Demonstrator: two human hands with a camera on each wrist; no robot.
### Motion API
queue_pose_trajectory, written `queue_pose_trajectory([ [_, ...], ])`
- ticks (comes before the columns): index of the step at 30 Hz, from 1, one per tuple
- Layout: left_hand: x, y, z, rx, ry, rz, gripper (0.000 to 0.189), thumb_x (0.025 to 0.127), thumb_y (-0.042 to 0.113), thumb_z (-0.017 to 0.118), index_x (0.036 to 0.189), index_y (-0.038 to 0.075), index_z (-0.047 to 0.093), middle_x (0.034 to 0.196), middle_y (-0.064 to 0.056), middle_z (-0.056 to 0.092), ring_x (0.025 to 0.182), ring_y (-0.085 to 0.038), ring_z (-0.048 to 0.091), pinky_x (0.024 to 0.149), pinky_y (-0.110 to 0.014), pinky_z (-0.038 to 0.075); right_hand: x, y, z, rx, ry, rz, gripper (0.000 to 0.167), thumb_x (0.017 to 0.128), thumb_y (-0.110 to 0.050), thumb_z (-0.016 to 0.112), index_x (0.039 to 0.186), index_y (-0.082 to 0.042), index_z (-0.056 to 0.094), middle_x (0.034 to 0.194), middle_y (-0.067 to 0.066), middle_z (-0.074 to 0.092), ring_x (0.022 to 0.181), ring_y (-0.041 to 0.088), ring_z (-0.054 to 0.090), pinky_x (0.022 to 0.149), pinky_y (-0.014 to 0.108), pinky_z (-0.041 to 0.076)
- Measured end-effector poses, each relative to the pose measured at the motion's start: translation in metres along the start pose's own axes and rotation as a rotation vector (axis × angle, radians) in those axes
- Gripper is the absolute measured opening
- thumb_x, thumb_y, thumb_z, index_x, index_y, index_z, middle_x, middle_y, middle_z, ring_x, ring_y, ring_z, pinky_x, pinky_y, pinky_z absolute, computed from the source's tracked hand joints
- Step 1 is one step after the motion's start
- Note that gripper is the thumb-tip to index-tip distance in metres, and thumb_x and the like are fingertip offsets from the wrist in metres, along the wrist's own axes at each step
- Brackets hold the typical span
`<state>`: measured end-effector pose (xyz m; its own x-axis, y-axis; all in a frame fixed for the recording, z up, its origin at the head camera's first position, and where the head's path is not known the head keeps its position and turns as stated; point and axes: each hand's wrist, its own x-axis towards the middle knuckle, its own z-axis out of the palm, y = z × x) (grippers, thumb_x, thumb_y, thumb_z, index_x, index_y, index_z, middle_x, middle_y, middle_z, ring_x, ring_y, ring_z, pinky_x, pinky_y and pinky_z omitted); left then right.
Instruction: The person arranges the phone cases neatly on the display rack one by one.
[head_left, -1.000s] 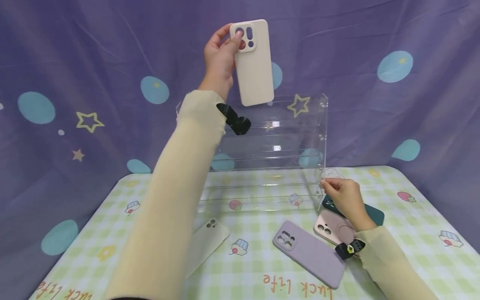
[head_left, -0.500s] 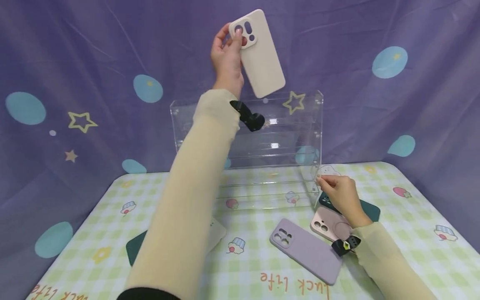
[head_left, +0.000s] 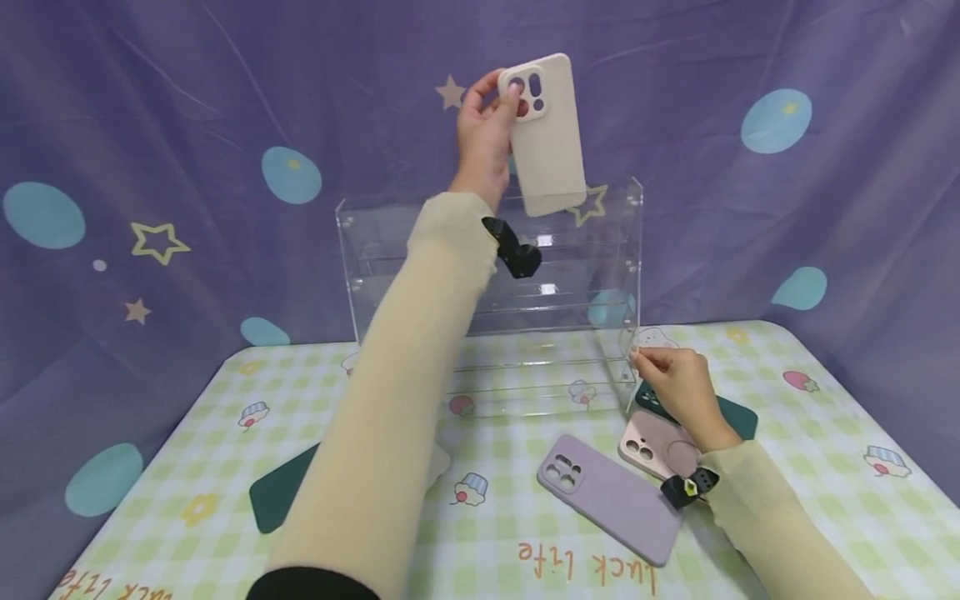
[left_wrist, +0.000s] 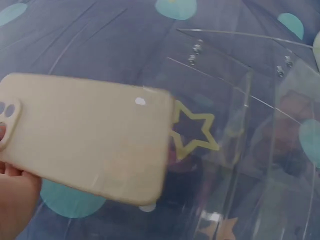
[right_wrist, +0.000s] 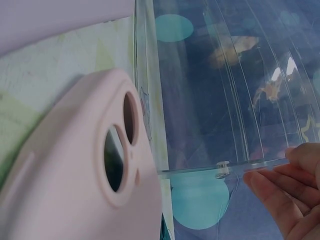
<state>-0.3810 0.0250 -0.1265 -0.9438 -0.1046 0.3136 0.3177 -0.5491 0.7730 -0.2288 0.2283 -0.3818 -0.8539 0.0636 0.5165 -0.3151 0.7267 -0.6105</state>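
On my remote feed, a person's right hand [head_left: 678, 387] pinches the edge of a clear rack [head_left: 555, 292], thumb and fingers drawn together. Higher and farther off, the left hand [head_left: 487, 133] grips a cream phone case [head_left: 551, 150] by its camera end, thumb across the cutouts, the case aloft at the rack's top edge. I cannot tell whether case and rack touch.

Nearest me, the left sleeve [head_left: 390, 375] hides most of a pale case [head_left: 437, 464] and part of a dark green case [head_left: 285, 492]. The right hand covers the middle of a second green case [head_left: 738, 417]; a black wristband [head_left: 688, 489] cuts across a pink case [head_left: 660, 446]. The cream case's lower end shows through the clear sheet.

A matte lavender case [head_left: 615, 500] with rounded corners lies flat on checked green-and-white cloth [head_left: 480, 542]. Beyond, the rack's glossy tiers throw back white glints, and I see a creased purple backdrop [head_left: 187, 92] printed with teal ovals and outlined stars.
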Motion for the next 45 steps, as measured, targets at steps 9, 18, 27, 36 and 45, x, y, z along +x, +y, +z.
queue_pose_trajectory([
  [9,-0.008,-0.016,0.001,0.178,-0.051,-0.114,0.021,0.09,0.004,0.062,0.111,0.007,0.061,0.096,-0.008,0.068,0.072,-0.012,0.059,0.062,-0.02,0.049,0.0,0.003,0.002,-0.003,-0.009,0.012,0.02,0.092,-0.013,0.062,0.096,0.003,0.073,0.075,0.013,0.071,0.058,0.012,0.056,0.048,0.02,0.041],
  [18,-0.011,-0.016,0.0,0.297,-0.064,-0.254,0.027,0.091,0.009,0.061,0.118,0.009,0.063,0.11,-0.007,0.068,0.084,-0.013,0.063,0.067,-0.022,0.051,-0.001,0.003,0.002,0.001,-0.01,0.016,0.019,0.091,-0.011,0.063,0.096,0.004,0.073,0.074,0.014,0.07,0.057,0.01,0.054,0.048,0.021,0.041],
  [27,-0.008,-0.01,-0.003,0.396,-0.086,-0.272,0.03,0.094,0.011,0.057,0.122,0.003,0.062,0.102,-0.01,0.066,0.087,-0.014,0.062,0.077,-0.023,0.052,0.0,0.001,0.0,0.002,-0.009,0.019,0.02,0.091,-0.012,0.063,0.096,0.004,0.073,0.078,0.015,0.071,0.061,0.014,0.058,0.049,0.02,0.043],
  [36,-0.009,-0.006,-0.014,0.609,-0.111,-0.283,0.033,0.096,0.017,0.055,0.127,0.006,0.059,0.124,-0.004,0.061,0.109,-0.012,0.058,0.087,-0.02,0.048,0.001,0.003,0.006,0.012,-0.048,0.041,0.022,0.093,-0.015,0.061,0.1,0.003,0.072,0.083,0.016,0.072,0.068,0.021,0.065,0.053,0.019,0.047],
  [45,-0.021,0.007,-0.04,0.782,-0.121,-0.14,0.043,0.093,0.024,0.061,0.134,0.01,0.054,0.132,-0.001,0.056,0.116,-0.011,0.053,0.097,-0.021,0.041,0.002,0.005,0.007,0.002,-0.049,0.03,0.023,0.092,-0.015,0.062,0.101,0.003,0.072,0.083,0.016,0.072,0.071,0.024,0.066,0.055,0.02,0.048],
])
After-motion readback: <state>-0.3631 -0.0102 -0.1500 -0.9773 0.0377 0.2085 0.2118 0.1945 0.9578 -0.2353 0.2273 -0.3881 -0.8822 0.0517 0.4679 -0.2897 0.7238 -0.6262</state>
